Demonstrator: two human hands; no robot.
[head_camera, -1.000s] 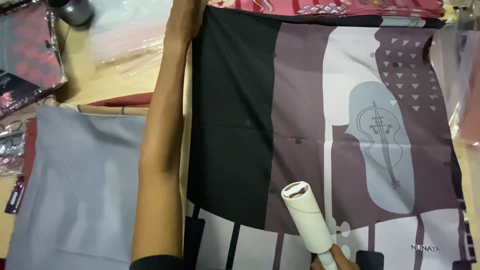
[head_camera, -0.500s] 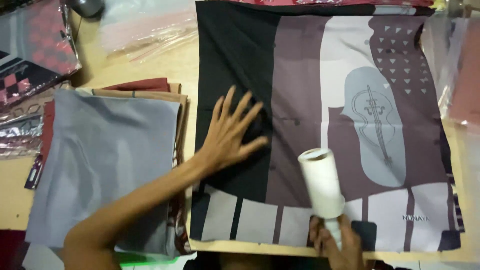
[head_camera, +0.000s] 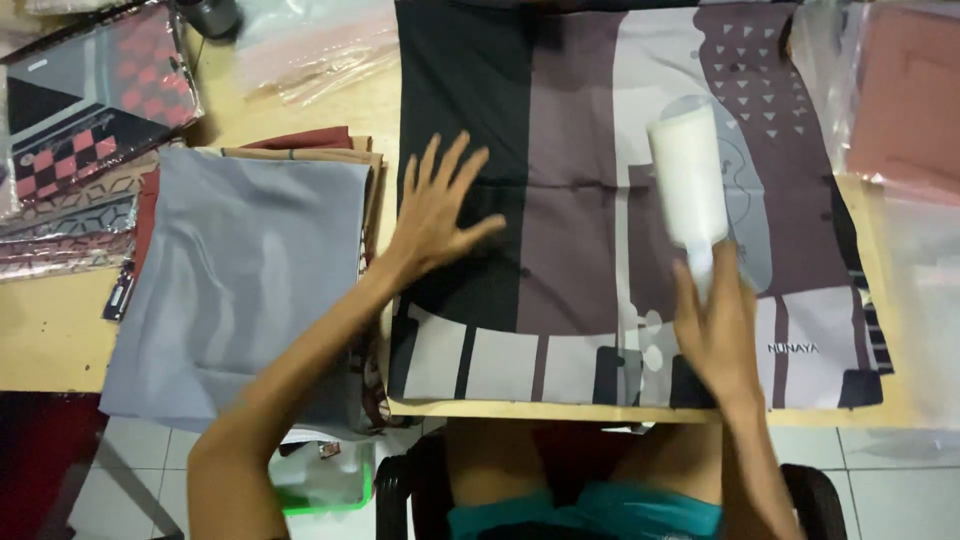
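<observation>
Wooden bench (head_camera: 60, 330) carries a patterned scarf (head_camera: 570, 200) spread flat, its top edge cut off by the frame. Beside it lies a stack of folded cloths, grey cloth (head_camera: 240, 270) uppermost, hiding those beneath. Left hand (head_camera: 435, 210) presses the scarf's black panel, fingers splayed and released. Right hand (head_camera: 715, 330) grips the lint roller (head_camera: 690, 180) handle; the roller is blurred over the scarf.

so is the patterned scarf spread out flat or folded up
Spread flat: the patterned scarf lies open across the table, its corners and bottom border visible, the left hand pressing it and the right hand holding a lint roller on it.
</observation>
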